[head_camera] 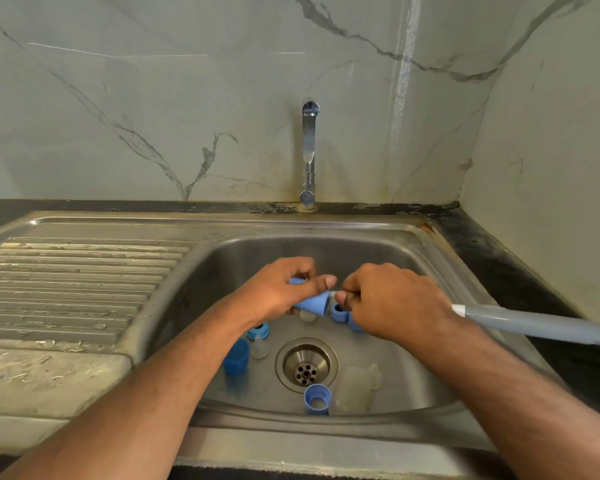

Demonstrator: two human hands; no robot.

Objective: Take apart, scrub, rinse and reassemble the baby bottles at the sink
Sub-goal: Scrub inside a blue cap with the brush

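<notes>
Cap (312, 303) gripped in left hand (278, 292), mouth toward 3 o'clock; right hand (392, 299), fingers curled around brush (534, 323), lines up tip along same axis.

Soft, even, rather dim light fills the scene, with a bright vertical streak of glare on the marble wall (404, 81) right of the tap (309, 150) and dull sheen on the sink (326, 251) basin's back wall. Shadows are faint and diffuse. The wide-angle lens bows the sink's front edge, and the hands and small parts look slightly soft.
</notes>
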